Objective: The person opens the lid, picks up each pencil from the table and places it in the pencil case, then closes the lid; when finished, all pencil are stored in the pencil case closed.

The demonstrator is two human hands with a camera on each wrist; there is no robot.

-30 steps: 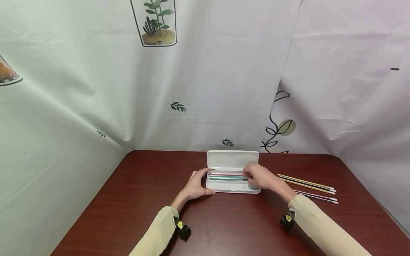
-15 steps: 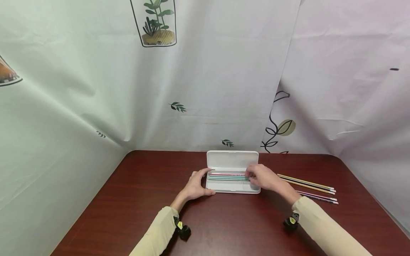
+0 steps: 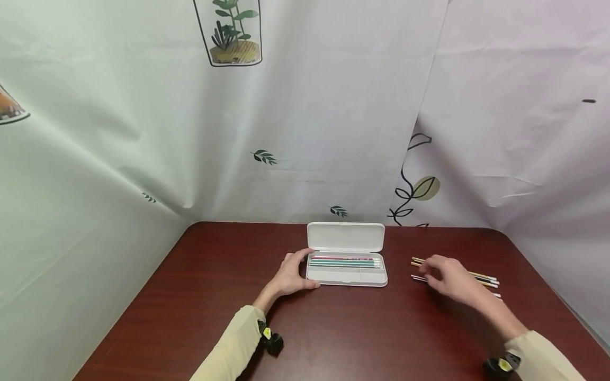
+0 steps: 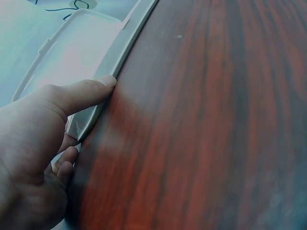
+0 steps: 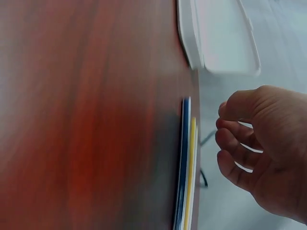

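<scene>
A white pencil case (image 3: 333, 274) stands with its lid (image 3: 345, 237) raised. In its rear compartment lie several green pencils (image 3: 344, 263) and a pink pencil (image 3: 333, 258). My left hand (image 3: 288, 275) grips the case's left end, thumb (image 4: 93, 91) on the front edge and fingers round behind. Off to the right, my right hand (image 3: 450, 278) hovers over loose pencils (image 3: 485, 276), its fingers loosely curled with nothing between them. Yellow and dark-barrelled pencils are among these, partly hidden under the hand. In the right wrist view a yellow pencil (image 5: 192, 158) lies beside a dark blue pencil (image 5: 184, 143).
The dark red wooden table (image 3: 333, 333) carries the case near its back edge. Behind and beside it hangs a pale cloth (image 3: 305, 132) with plant prints. The case's narrow front compartments show no pencils.
My right hand has left the pencil case and moved right to above the loose pencils. The pencils in the case lie uncovered. My left hand keeps its grip in place.
</scene>
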